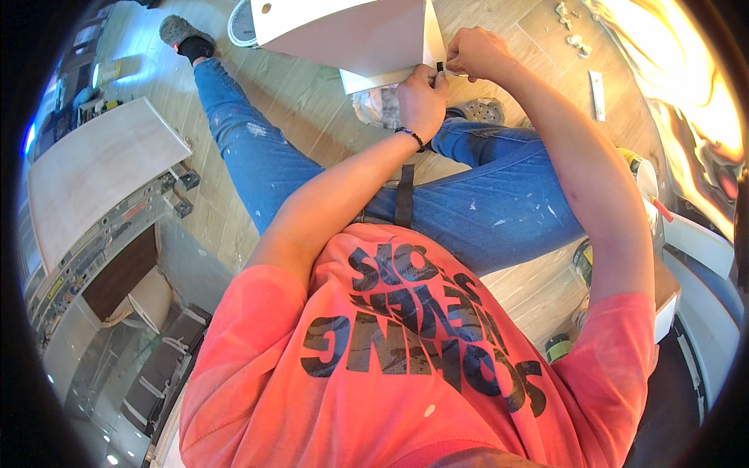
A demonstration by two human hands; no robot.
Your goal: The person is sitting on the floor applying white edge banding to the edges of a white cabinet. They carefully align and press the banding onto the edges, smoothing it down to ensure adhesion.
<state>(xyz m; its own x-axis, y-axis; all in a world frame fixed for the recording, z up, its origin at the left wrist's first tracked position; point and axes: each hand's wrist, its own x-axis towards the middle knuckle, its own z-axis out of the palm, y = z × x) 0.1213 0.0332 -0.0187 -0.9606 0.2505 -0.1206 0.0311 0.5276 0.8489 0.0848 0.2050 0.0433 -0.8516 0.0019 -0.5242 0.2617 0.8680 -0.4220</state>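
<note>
A white box-shaped panel piece (351, 35) with a sharp corner stands on the floor in front of me, its far part cut off by the picture's upper edge. My left hand (423, 103) is closed at its lower right corner, with thumb and fingers pinched together. From between those fingertips sticks a small black piece (439, 67), too small to tell its kind. Just to the right, my right hand (477, 53) is closed too, its fingers curled close to the black piece. Whatever lies inside the right fingers is hidden.
Under the panel lies a crumpled clear plastic bag (377, 107). A white tube (597, 95) and pale scraps (575, 39) lie on the wood-look floor (538, 47) at right. Cans (644, 175) stand beyond my right arm. A white board (105, 168) is at left.
</note>
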